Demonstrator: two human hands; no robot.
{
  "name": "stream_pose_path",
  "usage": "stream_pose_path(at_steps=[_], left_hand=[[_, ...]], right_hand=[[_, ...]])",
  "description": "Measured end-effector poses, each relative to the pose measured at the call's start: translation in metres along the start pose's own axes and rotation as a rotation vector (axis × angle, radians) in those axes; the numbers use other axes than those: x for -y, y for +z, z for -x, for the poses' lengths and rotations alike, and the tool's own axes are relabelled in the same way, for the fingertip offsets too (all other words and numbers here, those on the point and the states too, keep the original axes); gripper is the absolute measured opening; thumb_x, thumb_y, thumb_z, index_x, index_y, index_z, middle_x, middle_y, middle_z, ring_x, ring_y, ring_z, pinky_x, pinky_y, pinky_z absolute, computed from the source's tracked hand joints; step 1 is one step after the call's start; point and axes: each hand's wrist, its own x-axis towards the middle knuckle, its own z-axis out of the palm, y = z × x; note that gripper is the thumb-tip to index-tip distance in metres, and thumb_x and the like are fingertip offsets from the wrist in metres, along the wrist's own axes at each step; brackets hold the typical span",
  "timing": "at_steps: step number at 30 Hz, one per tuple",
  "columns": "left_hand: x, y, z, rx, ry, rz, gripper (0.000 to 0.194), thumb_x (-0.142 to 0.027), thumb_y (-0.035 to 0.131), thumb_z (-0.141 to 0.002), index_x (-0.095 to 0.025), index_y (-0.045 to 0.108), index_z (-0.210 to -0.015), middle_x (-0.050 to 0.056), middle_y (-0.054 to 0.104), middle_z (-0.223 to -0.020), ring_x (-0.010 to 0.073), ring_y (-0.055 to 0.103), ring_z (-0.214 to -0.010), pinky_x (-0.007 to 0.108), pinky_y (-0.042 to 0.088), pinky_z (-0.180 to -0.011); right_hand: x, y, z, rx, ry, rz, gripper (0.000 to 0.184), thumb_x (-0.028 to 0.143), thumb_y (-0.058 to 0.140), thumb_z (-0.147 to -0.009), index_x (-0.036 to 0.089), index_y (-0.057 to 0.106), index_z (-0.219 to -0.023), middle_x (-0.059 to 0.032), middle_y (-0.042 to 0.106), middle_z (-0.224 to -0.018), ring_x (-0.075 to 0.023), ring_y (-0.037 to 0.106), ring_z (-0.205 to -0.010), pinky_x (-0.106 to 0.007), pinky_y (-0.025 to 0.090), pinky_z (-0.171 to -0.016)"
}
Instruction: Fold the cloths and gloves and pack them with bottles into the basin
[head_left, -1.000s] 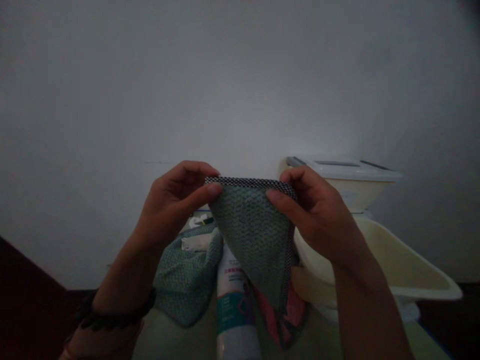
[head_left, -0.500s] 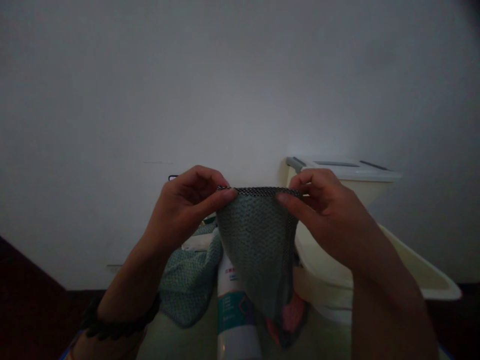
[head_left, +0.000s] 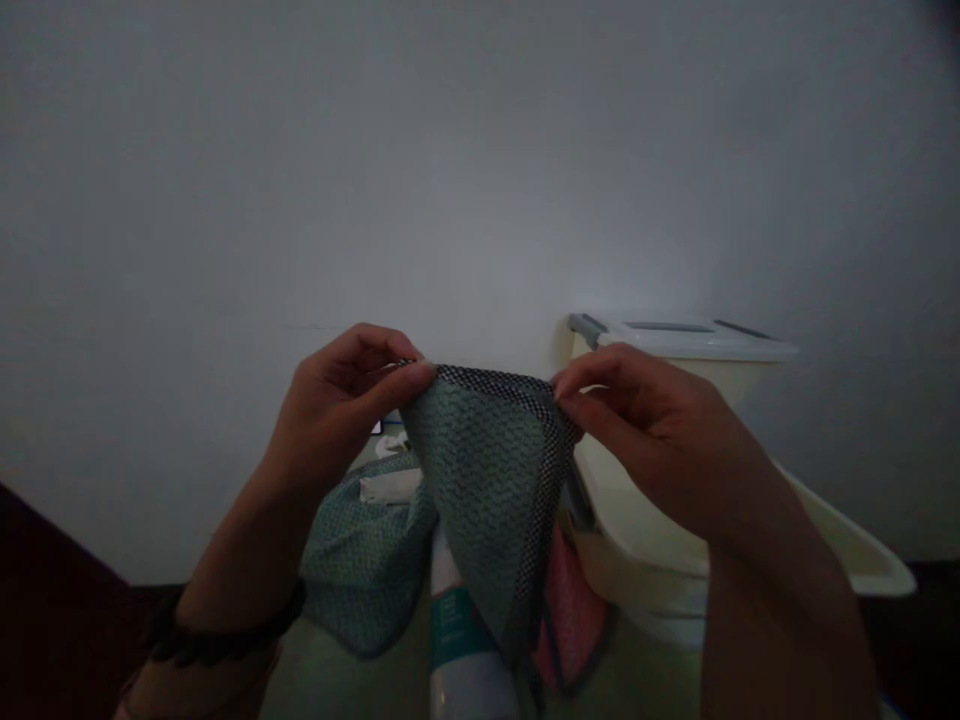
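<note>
A grey-green woven cleaning cloth (head_left: 480, 470) with a black-and-white checked border hangs between my two hands. My left hand (head_left: 352, 400) pinches its upper left edge between thumb and fingers. At the upper right corner, my right hand (head_left: 645, 420) pinches the same cloth, and the border turns downward there. Behind and to the left, a second green cloth (head_left: 360, 580) lies on the table, with a white piece (head_left: 391, 487) on it. A white bottle with a teal label (head_left: 461, 630) is partly hidden by the hanging cloth. Right of it lies a pink cloth (head_left: 574, 615) with a dark border.
A cream bin or storage box (head_left: 637, 510) stands at the right, with a white and grey lid part (head_left: 690, 335) raised at its back. The pale green tabletop (head_left: 345, 680) shows below. A plain wall (head_left: 450, 180) rises behind everything.
Both hands have shifted left with the cloth. My right hand now grips near the corner, the top edge slopes down to the right, and the cloth's side border faces me. More pink cloth shows.
</note>
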Motion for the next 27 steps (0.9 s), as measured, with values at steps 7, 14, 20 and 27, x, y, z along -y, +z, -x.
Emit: stream_pose_path(at_steps=[7, 14, 20, 27], left_hand=[[-0.001, -0.003, -0.001, -0.021, 0.009, -0.014, 0.014, -0.022, 0.078, -0.068, -0.02, 0.066, -0.075, -0.002, 0.065, -0.072, 0.0089, 0.057, -0.066, 0.016, 0.046, -0.056], [-0.005, -0.004, -0.001, -0.017, 0.008, -0.078, 0.011, -0.015, 0.074, -0.069, -0.021, 0.067, -0.075, -0.002, 0.065, -0.07, 0.01, 0.057, -0.065, 0.017, 0.046, -0.056], [-0.006, -0.005, 0.0, 0.043, -0.058, -0.15, 0.015, -0.02, 0.076, -0.069, -0.02, 0.072, -0.083, 0.0, 0.068, -0.072, 0.012, 0.061, -0.066, 0.02, 0.05, -0.058], [-0.004, -0.006, -0.002, 0.105, -0.117, -0.118, 0.006, -0.017, 0.075, -0.069, -0.019, 0.07, -0.072, -0.001, 0.065, -0.067, 0.01, 0.058, -0.062, 0.019, 0.048, -0.055]], right_hand=[[0.01, 0.004, 0.001, 0.095, 0.038, 0.107, 0.022, 0.041, 0.059, -0.084, 0.021, 0.065, -0.091, -0.0001, 0.066, -0.084, -0.0125, 0.061, -0.077, -0.021, 0.048, -0.062], [0.01, 0.009, 0.001, 0.054, 0.039, 0.188, 0.015, 0.031, 0.059, -0.084, 0.019, 0.057, -0.077, 0.004, 0.056, -0.067, -0.0083, 0.052, -0.061, -0.02, 0.041, -0.054], [0.009, 0.009, 0.0, -0.003, 0.031, 0.08, 0.015, 0.028, 0.056, -0.085, 0.018, 0.057, -0.074, 0.004, 0.053, -0.065, -0.0084, 0.051, -0.06, -0.02, 0.04, -0.054], [0.008, 0.01, -0.002, -0.037, 0.074, 0.083, 0.014, 0.025, 0.059, -0.082, 0.018, 0.06, -0.071, 0.0034, 0.057, -0.063, -0.0085, 0.052, -0.058, -0.021, 0.04, -0.052]])
